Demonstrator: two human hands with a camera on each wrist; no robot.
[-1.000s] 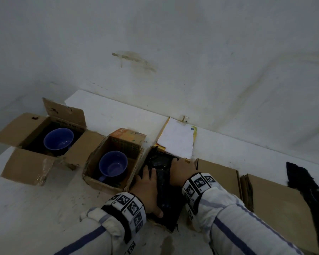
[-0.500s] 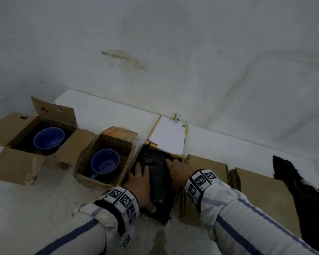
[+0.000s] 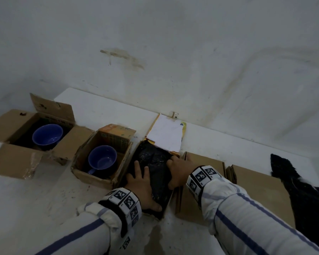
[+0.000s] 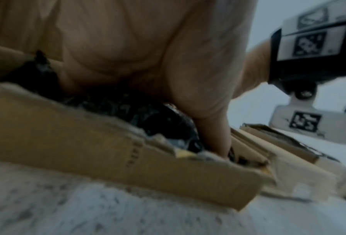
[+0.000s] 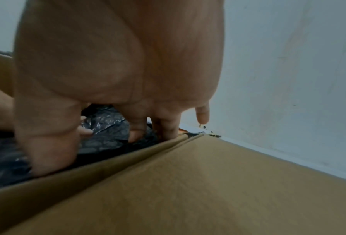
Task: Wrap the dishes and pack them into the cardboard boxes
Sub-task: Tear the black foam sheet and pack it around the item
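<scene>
Two hands press a black-wrapped bundle down into an open cardboard box on a white desk.

From left to right: an open box (image 3: pixel 17 144) holds a blue bowl (image 3: pixel 47 136); beside it a smaller box (image 3: pixel 99 173) holds a blue mug (image 3: pixel 102 159). Next stands the middle box (image 3: pixel 166 203), its white-lined flap (image 3: pixel 167 135) tipped back to the wall. Inside lies the black bundle (image 3: pixel 155 162). The left hand (image 3: pixel 143 184) lies flat on it, fingers spread, its grip wide and holding nothing. The right hand (image 3: pixel 177 170) pushes straight fingers down at the bundle's right edge, against the box wall. Further right lie flat cardboard boxes (image 3: pixel 256 190) and a black plastic sheet (image 3: pixel 302 196).
</scene>
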